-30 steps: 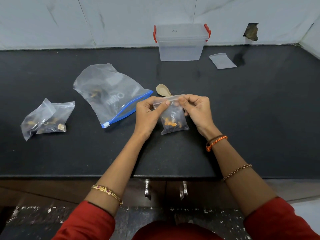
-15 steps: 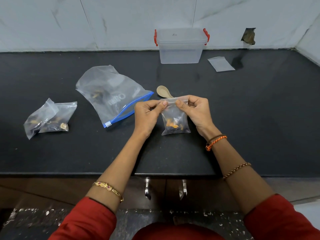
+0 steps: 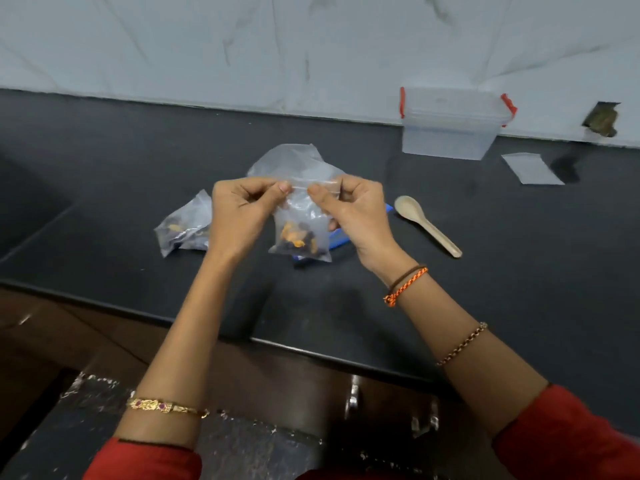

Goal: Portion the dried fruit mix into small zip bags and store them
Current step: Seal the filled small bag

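Two hands are on one small zip bag (image 3: pixel 300 233) here, held up over the front part of the black counter (image 3: pixel 519 271) pretty much dead center of the view. Left hand (image 3: pixel 239 213) pinches the top strip at its left end, thumb against curled fingers, and the right hand (image 3: pixel 353 211) pinches the same strip at the other end, so the seal line is stretched flat between them. Inside the bag there's a little pile of dried fruit (image 3: pixel 298 237) sitting at the bottom, orange bits mixed with dark ones. Behind it, at about 12 o'clock, a big zip bag (image 3: pixel 294 161) lies on the counter, with its blue closure peeking out just right of the small one. At 9 o'clock, partly hidden by the left wrist, are the filled bags (image 3: pixel 183 228) lying together. At 3 o'clock a beige spoon (image 3: pixel 426 223) lies flat, bowl pointing away. Further out around 1 o'clock, a clear box with red latches (image 3: pixel 450 123) stands against the wall, lid on, and an empty bag (image 3: pixel 531 168) lies flat at 2 o'clock.
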Demonstrator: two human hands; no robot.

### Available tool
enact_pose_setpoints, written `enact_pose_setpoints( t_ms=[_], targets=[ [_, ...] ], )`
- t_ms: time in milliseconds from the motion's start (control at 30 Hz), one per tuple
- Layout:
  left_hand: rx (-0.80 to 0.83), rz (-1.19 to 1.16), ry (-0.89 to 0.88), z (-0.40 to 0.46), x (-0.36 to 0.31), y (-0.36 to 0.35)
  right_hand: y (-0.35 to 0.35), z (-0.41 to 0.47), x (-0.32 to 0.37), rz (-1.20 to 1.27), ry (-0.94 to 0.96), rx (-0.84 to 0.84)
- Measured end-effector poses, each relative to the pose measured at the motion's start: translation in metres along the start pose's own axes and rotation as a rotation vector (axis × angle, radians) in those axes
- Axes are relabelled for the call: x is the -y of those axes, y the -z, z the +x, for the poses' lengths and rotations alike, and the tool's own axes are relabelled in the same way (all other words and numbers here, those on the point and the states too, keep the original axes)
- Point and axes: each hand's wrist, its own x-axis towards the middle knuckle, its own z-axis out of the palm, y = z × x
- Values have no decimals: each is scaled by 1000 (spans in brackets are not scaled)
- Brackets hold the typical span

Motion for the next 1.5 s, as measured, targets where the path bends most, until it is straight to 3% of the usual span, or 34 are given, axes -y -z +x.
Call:
enact_pose_setpoints(
  t_ms=[167,333,600,900,1033,1167,1267,1500],
  targets=[
    [-113,90,70,3,25,79,-77,15,-14,6,-183,189],
    [-176,157,185,16,43,130,-139,26,-25,-64,-296,243],
    [-197,262,249,33,89,131,-166,45,-45,-485,-161,121],
    [-258,201,271,39,97,122,-155,53,-53,-508,-66,59],
    [-333,234,252,35,92,118,-144,48,-52,-404,-71,23],
    [-491,377,135,28,78,105,-127,41,-42,-278,-94,-24],
    [-492,384,47,28,59,85,-106,36,-33,-218,-99,-59],
    [-339,9,115,36,26,-13,-21,37,-10,-7,-117,-213]
  ],
)
